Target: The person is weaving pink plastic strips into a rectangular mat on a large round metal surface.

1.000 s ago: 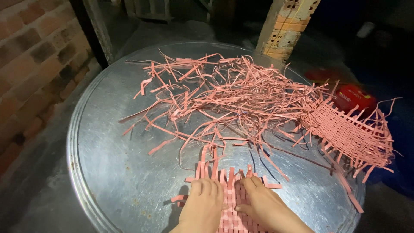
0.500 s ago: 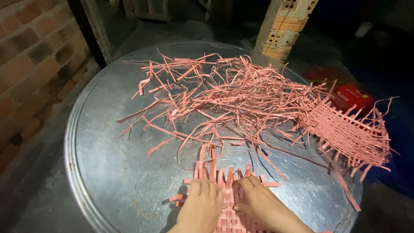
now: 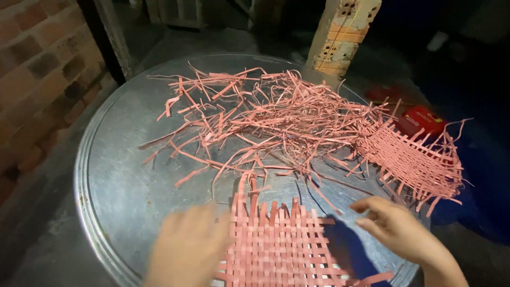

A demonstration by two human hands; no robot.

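A pink woven mat (image 3: 281, 242) of flat strips lies at the near edge of a round metal tray (image 3: 114, 175), its loose strip ends sticking up toward the tray's middle. The person's left hand (image 3: 186, 247), blurred in the frame, rests at the mat's left border with the fingers spread flat and nothing clasped in them. The right hand (image 3: 396, 226) hovers just off the mat's right border, fingers loosely curled and apart, holding nothing; whether the fingertips touch the tray cannot be told. A dark shadow falls between that hand and the mat. Beyond the mat, across the tray's centre and far half, sprawls a tangled heap of loose pink strips (image 3: 271, 114), some trailing down almost to the mat's upper ends. At the tray's right rim, well apart from the mat, a second woven piece (image 3: 414, 162) hangs partly over the edge, its ends frayed outward. Past the tray's far side stands a brick pillar (image 3: 340, 34); a red box (image 3: 422, 119) sits on the dark floor behind the second piece, and a brick wall (image 3: 32, 79) runs along the tray's left.
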